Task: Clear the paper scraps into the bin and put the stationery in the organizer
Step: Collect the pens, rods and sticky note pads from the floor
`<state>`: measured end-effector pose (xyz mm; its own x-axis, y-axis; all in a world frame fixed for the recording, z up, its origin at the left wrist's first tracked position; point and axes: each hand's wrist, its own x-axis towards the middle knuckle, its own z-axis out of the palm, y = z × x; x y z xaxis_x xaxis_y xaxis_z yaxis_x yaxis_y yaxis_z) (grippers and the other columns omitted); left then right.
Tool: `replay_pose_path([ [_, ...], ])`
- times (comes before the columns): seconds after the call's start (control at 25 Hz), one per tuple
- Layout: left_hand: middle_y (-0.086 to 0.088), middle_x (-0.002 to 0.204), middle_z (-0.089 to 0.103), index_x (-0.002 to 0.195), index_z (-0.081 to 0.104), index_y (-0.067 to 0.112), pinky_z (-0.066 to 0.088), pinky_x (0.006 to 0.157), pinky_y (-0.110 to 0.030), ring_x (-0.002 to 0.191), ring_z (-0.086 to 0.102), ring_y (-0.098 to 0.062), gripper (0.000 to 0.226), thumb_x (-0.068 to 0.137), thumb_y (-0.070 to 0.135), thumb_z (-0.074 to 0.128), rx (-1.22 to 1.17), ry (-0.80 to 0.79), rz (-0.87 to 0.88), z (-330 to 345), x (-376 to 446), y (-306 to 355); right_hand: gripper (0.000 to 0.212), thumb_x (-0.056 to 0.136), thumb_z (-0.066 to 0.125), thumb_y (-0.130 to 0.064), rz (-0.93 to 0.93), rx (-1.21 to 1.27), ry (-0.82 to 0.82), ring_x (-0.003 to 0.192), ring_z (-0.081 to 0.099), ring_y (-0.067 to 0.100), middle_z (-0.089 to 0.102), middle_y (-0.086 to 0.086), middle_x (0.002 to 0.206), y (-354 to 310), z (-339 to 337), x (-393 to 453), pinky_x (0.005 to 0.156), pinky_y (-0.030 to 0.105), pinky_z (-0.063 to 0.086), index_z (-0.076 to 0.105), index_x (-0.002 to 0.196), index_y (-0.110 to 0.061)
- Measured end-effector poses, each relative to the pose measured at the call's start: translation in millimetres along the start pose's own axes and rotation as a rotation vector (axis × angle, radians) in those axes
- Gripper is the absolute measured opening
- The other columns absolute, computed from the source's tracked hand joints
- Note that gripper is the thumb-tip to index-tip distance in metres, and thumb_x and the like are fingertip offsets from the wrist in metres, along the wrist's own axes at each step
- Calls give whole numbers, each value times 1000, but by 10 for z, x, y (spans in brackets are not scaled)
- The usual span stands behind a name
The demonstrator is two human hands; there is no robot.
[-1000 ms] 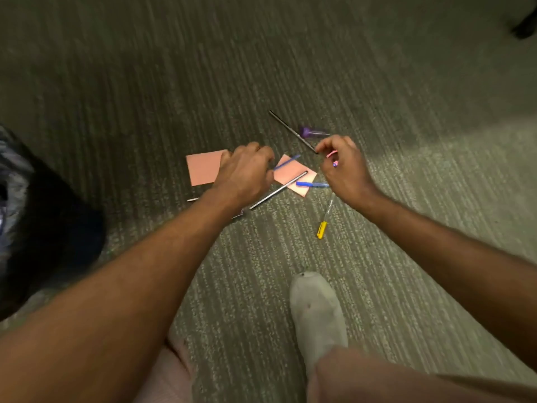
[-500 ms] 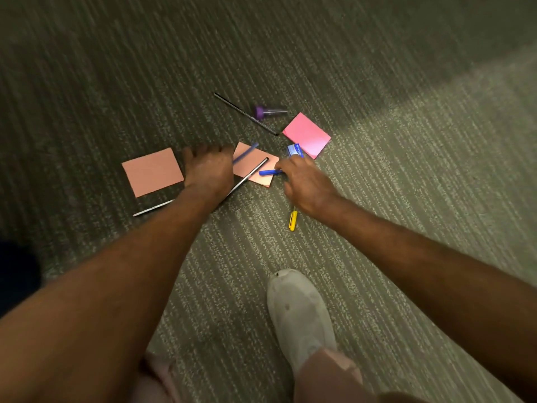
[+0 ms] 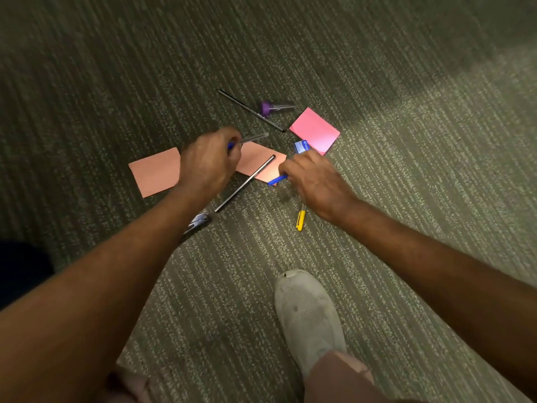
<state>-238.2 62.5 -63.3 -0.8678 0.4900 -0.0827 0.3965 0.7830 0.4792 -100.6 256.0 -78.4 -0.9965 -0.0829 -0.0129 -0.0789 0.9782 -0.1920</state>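
Two bare hands work low over the striped grey carpet [image 3: 406, 199]: nearest, the right hand [image 3: 315, 181] pinches a blue pen [image 3: 276, 180], the left hand [image 3: 207, 162] grips a clear blue-tipped pen [image 3: 252, 138]; salmon paper squares [image 3: 155, 171] lie beneath, a pink pad [image 3: 315, 130] beyond

Open carpet [image 3: 377, 68] lies all around the small cluster, so a hand can pass freely from the far side and from the right. Within the cluster, the black pen [image 3: 251, 110], purple-capped tube [image 3: 274, 106] and pink note [image 3: 315, 130] crowd the far edge; the shoe [image 3: 308, 318] blocks the near approach.
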Motion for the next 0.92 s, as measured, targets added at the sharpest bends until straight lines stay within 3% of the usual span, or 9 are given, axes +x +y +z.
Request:
replay_pose_path([
  [0.2, 7, 76, 67, 88, 71, 29, 48, 65, -27, 67, 60, -11, 4, 86, 25, 71, -351, -20, -162, -80, 37, 56, 37, 92, 68, -15, 11, 24, -156, 113, 54, 23, 63, 2, 122, 44, 120, -483, 90, 39, 47, 64, 129, -23],
  [0.32, 3, 72, 66, 87, 73, 25, 46, 59, -25, 61, 54, -11, 6, 87, 19, 75, -578, -106, -259, -34, 10, 99, 43, 93, 69, -13, 63, 19, -192, 117, 51, 21, 58, 3, 129, 99, 200, -655, 90, 38, 52, 63, 135, -22],
  [0.4, 6, 67, 62, 89, 73, 24, 43, 53, -22, 57, 52, -9, 4, 91, 20, 72, -676, -151, -294, -40, -44, 117, 33, 95, 67, -14, 75, 36, -148, 115, 52, 22, 59, 3, 128, 120, 213, -675, 91, 41, 53, 66, 128, -18],
  [0.48, 10, 68, 61, 95, 74, 20, 44, 58, -24, 61, 52, -6, 13, 96, 30, 65, -651, -151, -270, -56, -105, 134, 24, 97, 65, -20, 98, 39, -109, 116, 53, 23, 63, 2, 127, 116, 203, -653, 96, 43, 49, 69, 120, -18],
  [0.56, 4, 79, 65, 97, 70, 16, 49, 72, -35, 73, 57, -12, 27, 101, 38, 54, -630, -141, -256, -78, -192, 152, 22, 99, 62, -27, 195, 113, -79, 119, 55, 24, 67, -1, 125, 64, 168, -590, 104, 43, 42, 69, 119, -21],
  [0.68, -8, 88, 62, 91, 60, 14, 54, 75, -45, 77, 59, -21, 31, 106, 37, 44, -829, -132, -349, -106, -362, 215, 24, 98, 64, -27, 443, 506, 57, 93, 67, 13, 72, -8, 106, -155, 50, -368, 90, 36, 55, 69, 121, -24],
  [0.76, -7, 99, 65, 94, 61, 17, 58, 75, -43, 80, 63, -20, 29, 107, 36, 42, -973, -120, -431, -122, -497, 274, 23, 97, 68, -25, 579, 903, 144, 86, 71, 9, 75, -9, 99, -404, -55, -146, 80, 34, 61, 68, 120, -26],
  [0.84, -6, 107, 69, 105, 65, 20, 59, 71, -36, 84, 67, -16, 28, 107, 36, 42, -1111, -130, -481, -133, -612, 311, 18, 95, 71, -22, 600, 1160, 165, 85, 74, 14, 77, -3, 94, -660, -99, 47, 78, 36, 61, 64, 111, -26],
  [0.92, -1, 102, 73, 116, 65, 20, 59, 70, -33, 84, 70, -11, 29, 108, 36, 42, -1233, -147, -521, -168, -709, 341, 15, 93, 73, -15, 579, 1308, 145, 82, 76, 19, 78, 4, 90, -892, -98, 164, 74, 39, 62, 62, 100, -21],
])
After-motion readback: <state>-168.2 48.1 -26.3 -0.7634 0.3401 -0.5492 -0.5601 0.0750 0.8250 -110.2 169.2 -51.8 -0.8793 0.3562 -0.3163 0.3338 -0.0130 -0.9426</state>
